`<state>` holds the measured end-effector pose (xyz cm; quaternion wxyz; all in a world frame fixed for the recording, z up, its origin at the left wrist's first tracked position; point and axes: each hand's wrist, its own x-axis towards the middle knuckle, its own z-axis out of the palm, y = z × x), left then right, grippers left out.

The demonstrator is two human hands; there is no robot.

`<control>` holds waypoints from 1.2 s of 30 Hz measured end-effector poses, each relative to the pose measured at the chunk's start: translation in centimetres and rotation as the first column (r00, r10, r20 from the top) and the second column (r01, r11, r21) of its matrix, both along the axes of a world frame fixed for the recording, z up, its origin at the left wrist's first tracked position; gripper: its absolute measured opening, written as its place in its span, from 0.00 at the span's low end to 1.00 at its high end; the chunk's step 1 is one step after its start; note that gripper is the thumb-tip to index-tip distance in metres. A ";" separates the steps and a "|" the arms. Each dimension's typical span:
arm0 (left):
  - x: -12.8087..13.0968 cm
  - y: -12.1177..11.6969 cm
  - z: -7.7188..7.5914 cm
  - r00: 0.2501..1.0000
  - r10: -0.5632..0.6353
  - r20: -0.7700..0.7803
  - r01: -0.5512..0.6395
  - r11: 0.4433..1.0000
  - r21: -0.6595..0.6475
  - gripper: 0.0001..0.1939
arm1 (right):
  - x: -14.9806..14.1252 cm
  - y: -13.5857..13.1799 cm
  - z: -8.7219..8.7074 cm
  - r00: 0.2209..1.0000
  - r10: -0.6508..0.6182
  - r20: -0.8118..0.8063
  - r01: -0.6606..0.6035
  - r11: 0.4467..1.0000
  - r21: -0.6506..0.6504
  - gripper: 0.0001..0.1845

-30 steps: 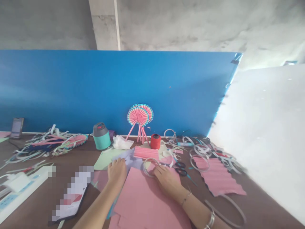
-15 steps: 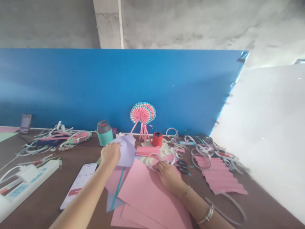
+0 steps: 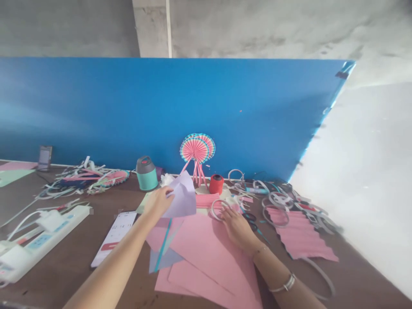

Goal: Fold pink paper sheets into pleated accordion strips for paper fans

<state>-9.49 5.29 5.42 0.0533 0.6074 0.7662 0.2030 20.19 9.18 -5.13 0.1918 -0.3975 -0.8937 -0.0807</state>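
Note:
My left hand (image 3: 158,201) pinches a sheet of lavender paper (image 3: 180,197), which is lifted and bent above the table. Under it lie pink paper, a blue-grey paper piece (image 3: 175,257) and a blue strip (image 3: 163,244). My right hand (image 3: 238,227) lies with its fingers stretched out at the top of a stack of pink paper sheets (image 3: 206,262). Its fingertips are at the edge of a pale ring of rolled strip (image 3: 213,210). Pleated pink paper (image 3: 206,200) lies just beyond. Dark-handled scissors (image 3: 252,219) lie right of my right hand.
Pink pleated fans (image 3: 195,148) stand against the blue partition (image 3: 161,98), beside a red thread spool (image 3: 216,184). A teal container (image 3: 147,176), phone (image 3: 116,236) and power strip (image 3: 48,244) are on the left. Corrugated pink paper (image 3: 299,234) and tangled strips (image 3: 280,199) lie right.
My left hand has moved right with the lavender paper, which now bends upright and covers part of the pleated pink paper. My right hand and the pale ring have shifted slightly right.

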 end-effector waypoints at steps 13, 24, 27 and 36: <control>1.9 -0.9 -3.7 0.996 -0.055 -0.069 0.040 0.978 -0.204 0.30 | 0.0 0.3 -0.2 0.999 0.026 -0.030 -0.027 0.999 -0.023 0.18; 2.7 -0.7 -4.4 0.999 -0.050 -0.013 0.040 0.913 -0.406 0.21 | 0.2 0.4 -0.6 0.999 0.014 -0.038 -0.015 1.000 -0.006 0.15; 2.4 -0.3 -4.7 0.999 -0.044 0.003 0.042 0.912 -0.407 0.23 | 0.0 0.4 -0.6 0.999 0.008 -0.035 -0.009 1.000 -0.013 0.15; 2.0 0.8 -5.8 0.997 -0.063 0.044 0.074 0.929 -0.361 0.18 | 0.1 0.8 -1.3 1.000 0.004 -0.018 -0.003 1.000 0.031 0.16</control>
